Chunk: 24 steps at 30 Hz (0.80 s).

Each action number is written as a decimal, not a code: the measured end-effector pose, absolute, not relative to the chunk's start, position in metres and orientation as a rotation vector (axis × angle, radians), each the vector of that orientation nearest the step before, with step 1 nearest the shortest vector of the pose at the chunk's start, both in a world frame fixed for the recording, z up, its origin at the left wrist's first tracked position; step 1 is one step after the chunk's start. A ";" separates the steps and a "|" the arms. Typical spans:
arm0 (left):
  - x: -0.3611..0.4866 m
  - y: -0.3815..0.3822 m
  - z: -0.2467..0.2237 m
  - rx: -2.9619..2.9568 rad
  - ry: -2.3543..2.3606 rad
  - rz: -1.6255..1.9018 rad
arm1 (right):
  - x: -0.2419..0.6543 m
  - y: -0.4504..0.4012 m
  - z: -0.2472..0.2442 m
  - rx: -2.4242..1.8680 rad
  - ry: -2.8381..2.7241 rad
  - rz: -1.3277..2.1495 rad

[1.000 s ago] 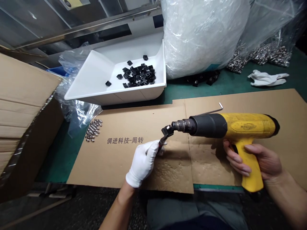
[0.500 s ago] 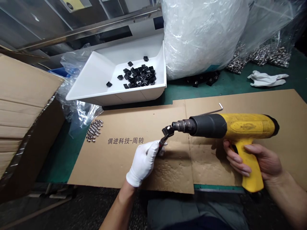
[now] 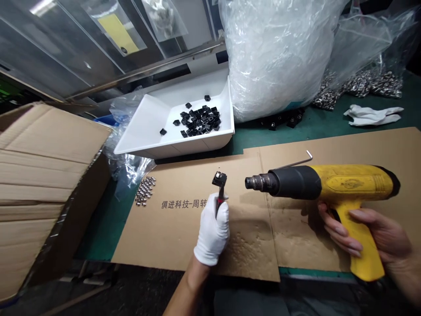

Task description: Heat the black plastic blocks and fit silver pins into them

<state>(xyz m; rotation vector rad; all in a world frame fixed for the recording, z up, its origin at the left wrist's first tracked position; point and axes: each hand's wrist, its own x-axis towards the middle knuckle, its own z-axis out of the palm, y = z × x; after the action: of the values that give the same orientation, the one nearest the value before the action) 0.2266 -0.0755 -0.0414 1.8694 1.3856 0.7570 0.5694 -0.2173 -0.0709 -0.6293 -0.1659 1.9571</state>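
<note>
My left hand, in a white glove, is shut around the red-and-black handles of a pair of pliers. Their jaws grip a small black square piece. My bare right hand wraps the grip of a yellow and black heat gun. Its metal nozzle points left at the black piece, with a short gap between them. Both hands are above a brown cardboard sheet.
A white tray holds several black square pieces. Small metal cylinders lie on the cardboard, and an Allen key lies behind the heat gun. Plastic bags, a white glove and a cardboard box surround the green mat.
The pliers and black piece have moved away from the nozzle, leaving a gap. My left hand now holds them more upright. The whole scene has shifted in view as my head moved.
</note>
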 end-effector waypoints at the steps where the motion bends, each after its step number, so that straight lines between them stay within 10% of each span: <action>1: 0.229 -0.076 -0.044 1.958 1.437 0.785 | 0.569 -0.218 -0.072 -0.619 -0.164 1.962; 24: 0.251 -0.076 -0.071 2.312 1.375 0.899 | 0.571 -0.217 -0.075 -0.554 -0.134 1.967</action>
<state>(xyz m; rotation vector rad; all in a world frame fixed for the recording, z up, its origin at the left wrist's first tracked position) 0.2511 -0.0764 -0.0714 2.3124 1.3753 0.8994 0.5709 -0.2174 -0.0748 -0.5544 -0.1344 1.9668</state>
